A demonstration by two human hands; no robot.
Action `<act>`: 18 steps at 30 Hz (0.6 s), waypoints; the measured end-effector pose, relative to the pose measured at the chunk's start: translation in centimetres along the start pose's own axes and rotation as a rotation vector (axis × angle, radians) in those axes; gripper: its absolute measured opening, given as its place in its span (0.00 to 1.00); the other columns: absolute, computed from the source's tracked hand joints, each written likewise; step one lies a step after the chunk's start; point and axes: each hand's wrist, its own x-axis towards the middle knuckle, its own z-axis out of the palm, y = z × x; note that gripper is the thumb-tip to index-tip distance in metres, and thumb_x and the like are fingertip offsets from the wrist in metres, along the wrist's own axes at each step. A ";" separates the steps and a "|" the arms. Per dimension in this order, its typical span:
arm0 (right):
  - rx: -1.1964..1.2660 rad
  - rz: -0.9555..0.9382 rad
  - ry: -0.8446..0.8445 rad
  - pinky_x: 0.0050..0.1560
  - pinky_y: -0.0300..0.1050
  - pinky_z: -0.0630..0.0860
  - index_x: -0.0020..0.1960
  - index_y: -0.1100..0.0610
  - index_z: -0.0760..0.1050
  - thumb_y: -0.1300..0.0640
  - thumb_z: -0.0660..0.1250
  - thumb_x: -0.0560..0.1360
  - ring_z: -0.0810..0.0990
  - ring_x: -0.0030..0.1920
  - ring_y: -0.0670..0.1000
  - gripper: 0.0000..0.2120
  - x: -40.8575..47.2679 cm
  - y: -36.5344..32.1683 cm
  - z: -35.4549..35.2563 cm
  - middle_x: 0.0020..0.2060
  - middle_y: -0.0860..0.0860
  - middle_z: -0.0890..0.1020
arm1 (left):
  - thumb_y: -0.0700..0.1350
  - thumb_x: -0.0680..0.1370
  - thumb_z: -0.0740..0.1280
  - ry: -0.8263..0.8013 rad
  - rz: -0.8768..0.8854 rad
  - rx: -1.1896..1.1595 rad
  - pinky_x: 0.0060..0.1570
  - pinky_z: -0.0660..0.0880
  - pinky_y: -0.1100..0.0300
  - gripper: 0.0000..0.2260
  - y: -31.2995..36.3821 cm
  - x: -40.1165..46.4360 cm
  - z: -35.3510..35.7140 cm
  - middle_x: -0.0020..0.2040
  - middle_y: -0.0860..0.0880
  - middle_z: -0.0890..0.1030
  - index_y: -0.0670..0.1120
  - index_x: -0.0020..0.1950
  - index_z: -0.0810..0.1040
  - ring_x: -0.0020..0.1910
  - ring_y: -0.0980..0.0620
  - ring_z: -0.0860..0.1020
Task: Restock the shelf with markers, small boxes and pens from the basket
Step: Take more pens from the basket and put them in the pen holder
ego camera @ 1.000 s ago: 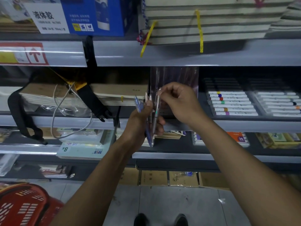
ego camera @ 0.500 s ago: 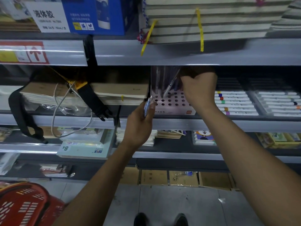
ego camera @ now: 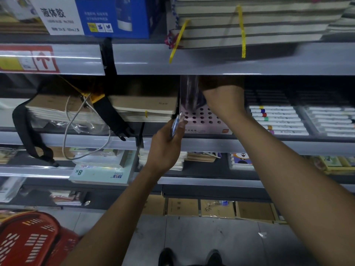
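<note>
My left hand [ego camera: 165, 148] is closed around a small bunch of blue pens [ego camera: 176, 123], held upright just left of a pink pen holder [ego camera: 203, 121] with rows of round holes on the middle shelf. My right hand [ego camera: 221, 89] reaches deep into the shelf above that holder, behind a clear sleeve of pens [ego camera: 190, 93]. Its fingers are hidden under the upper shelf edge, so I cannot see what they hold. The red basket [ego camera: 28, 240] stands on the floor at the lower left.
Trays of white markers [ego camera: 278, 120] fill the shelf to the right of the holder. Stacked brown notebooks [ego camera: 144, 106], a black strap and a white cable lie to the left. Bundled striped notebooks [ego camera: 249, 22] sit on the top shelf. Cardboard boxes [ego camera: 182, 207] line the floor.
My right hand took one pen from the bunch, lifted it up to the holder and has now pushed deeper into the shelf out of sight. My left hand stayed in place with the remaining pens.
</note>
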 end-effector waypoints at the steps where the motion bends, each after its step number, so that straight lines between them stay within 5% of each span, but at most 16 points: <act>1: -0.029 -0.013 -0.021 0.34 0.39 0.74 0.35 0.59 0.73 0.61 0.67 0.80 0.75 0.30 0.51 0.15 0.1 -0.2 0.1 0.29 0.51 0.74 | 0.61 0.86 0.57 0.000 -0.008 -0.005 0.39 0.75 0.49 0.21 0.0 0.0 0.0 0.40 0.42 0.79 0.47 0.58 0.81 0.34 0.57 0.73; 4: -0.091 -0.040 -0.039 0.38 0.51 0.78 0.44 0.67 0.79 0.60 0.67 0.80 0.80 0.36 0.59 0.12 0.1 -0.3 0.4 0.35 0.61 0.81 | 0.59 0.86 0.57 -0.002 -0.025 -0.029 0.38 0.73 0.54 0.18 0.1 0.1 0.0 0.35 0.50 0.75 0.50 0.59 0.82 0.33 0.58 0.72; 9: -0.093 -0.022 -0.040 0.30 0.36 0.69 0.39 0.60 0.76 0.61 0.67 0.81 0.74 0.31 0.48 0.11 -0.1 -0.2 0.2 0.31 0.51 0.75 | 0.59 0.86 0.58 -0.009 -0.098 -0.174 0.29 0.67 0.63 0.17 0.2 0.1 0.2 0.30 0.57 0.70 0.49 0.59 0.80 0.30 0.57 0.68; 14: -0.089 -0.124 0.049 0.33 0.34 0.75 0.42 0.60 0.82 0.59 0.68 0.80 0.78 0.31 0.42 0.10 -1.8 1.0 0.5 0.33 0.51 0.82 | 0.47 0.87 0.58 -0.077 -0.186 -0.472 0.23 0.59 0.63 0.08 1.1 -0.1 0.0 0.33 0.49 0.65 0.45 0.52 0.65 0.26 0.55 0.61; 18: 0.046 -0.129 0.066 0.42 0.28 0.75 0.49 0.56 0.84 0.60 0.70 0.78 0.80 0.38 0.39 0.05 -4.3 1.6 0.5 0.39 0.42 0.83 | 0.44 0.87 0.58 -0.091 -0.181 -0.546 0.27 0.53 0.54 0.08 1.6 -0.3 0.1 0.32 0.46 0.66 0.43 0.50 0.67 0.26 0.53 0.59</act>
